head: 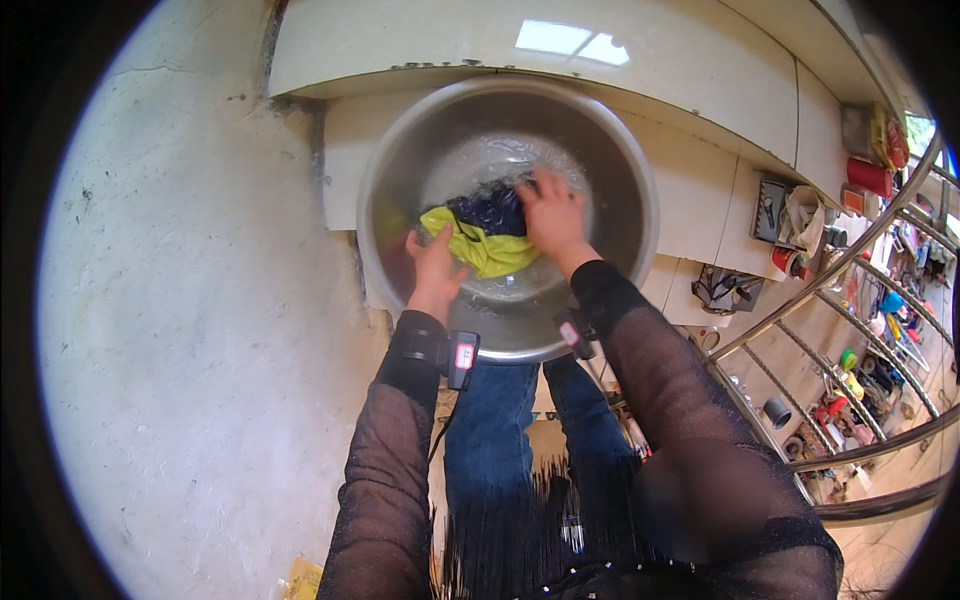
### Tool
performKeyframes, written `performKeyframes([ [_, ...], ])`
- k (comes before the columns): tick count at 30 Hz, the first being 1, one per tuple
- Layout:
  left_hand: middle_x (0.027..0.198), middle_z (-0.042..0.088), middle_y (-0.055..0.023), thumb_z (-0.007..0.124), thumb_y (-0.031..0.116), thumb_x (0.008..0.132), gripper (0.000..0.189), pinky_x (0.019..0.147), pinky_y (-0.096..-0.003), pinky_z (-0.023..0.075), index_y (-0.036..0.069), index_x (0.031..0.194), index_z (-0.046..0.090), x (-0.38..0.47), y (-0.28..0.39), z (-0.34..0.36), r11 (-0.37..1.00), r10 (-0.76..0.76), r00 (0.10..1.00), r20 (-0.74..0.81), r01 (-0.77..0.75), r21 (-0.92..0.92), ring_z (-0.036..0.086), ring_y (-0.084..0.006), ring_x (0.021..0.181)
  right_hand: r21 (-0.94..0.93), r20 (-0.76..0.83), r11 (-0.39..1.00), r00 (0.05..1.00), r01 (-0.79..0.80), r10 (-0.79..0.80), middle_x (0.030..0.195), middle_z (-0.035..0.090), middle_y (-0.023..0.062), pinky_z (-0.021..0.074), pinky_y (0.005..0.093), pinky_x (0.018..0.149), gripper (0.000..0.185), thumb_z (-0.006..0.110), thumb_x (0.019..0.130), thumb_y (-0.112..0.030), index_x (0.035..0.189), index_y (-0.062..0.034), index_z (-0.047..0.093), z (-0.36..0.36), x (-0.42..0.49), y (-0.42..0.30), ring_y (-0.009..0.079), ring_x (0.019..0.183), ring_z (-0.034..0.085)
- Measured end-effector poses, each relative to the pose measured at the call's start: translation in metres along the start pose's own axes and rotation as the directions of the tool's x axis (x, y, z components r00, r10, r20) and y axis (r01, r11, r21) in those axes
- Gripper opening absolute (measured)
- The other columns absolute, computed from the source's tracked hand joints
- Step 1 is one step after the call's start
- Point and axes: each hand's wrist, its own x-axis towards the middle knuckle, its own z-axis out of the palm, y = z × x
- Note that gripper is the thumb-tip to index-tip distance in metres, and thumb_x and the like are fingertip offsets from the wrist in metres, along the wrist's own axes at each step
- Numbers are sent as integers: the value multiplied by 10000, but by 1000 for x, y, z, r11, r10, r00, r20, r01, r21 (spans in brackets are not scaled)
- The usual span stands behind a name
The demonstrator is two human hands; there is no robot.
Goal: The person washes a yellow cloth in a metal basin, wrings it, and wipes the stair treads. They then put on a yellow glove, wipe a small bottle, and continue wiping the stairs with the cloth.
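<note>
A wet cloth with a yellow-green part (496, 255) and a dark navy part (491, 210) lies in water in a wide round metal basin (502, 330). Whether it is one piece or two, I cannot tell. My left hand (435, 271) holds the left edge of the yellow-green part, its fingertips partly hidden around the fabric. At the right end of the dark part, my right hand (555, 214) is pressed to the cloth with blurred, bent fingers; its grip is unclear. Ripples and splashes show around the fabric, mostly on the far side.
The basin stands on pale tiled steps (686, 202), close above my jeans-covered legs (491, 427). A pale wall (187, 300) rises at left. On the right are a metal railing (799, 304), a box of tools (724, 289), a red cup (787, 260) and clutter beyond.
</note>
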Motion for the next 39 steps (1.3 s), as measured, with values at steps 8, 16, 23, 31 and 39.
performKeyframes([
  [8,1338,527,-123,467,667,904,663,1024,-609,371,145,1310,515,8,-11,18,942,-241,892,381,310,-129,475,-344,1252,856,347,337,919,-392,187,957,673,183,492,361,800,417,644,859,-348,1065,14,626,8,-16,-70,298,874,640],
  [16,1264,592,-104,452,661,918,645,1008,-525,427,122,1254,560,23,-11,-13,921,-43,762,646,281,-271,550,-312,1174,898,145,397,979,-191,143,862,676,249,512,449,746,497,670,809,-491,875,2,658,-70,-36,-124,407,832,660],
  [23,1211,620,-89,475,588,944,571,942,-458,484,107,1237,566,10,-26,21,909,-38,886,462,223,-352,600,-278,1100,599,-19,790,983,-135,183,831,670,203,520,511,695,383,555,906,-414,862,-41,627,-59,3,-94,417,792,652],
  [31,1341,507,-116,663,33,874,571,908,-424,510,86,1375,396,-22,-3,10,935,349,894,280,-310,-174,579,-241,1129,554,-161,768,863,-323,479,920,635,285,480,501,809,435,574,913,-411,910,22,618,-27,18,16,452,931,612],
  [39,1484,298,-196,521,-193,670,937,1088,-407,355,202,1492,307,0,-16,-16,478,673,704,229,-649,592,328,-405,1355,311,42,855,905,-414,423,1488,301,250,445,566,950,682,675,849,-230,1424,-125,323,-50,-36,20,483,1265,421],
])
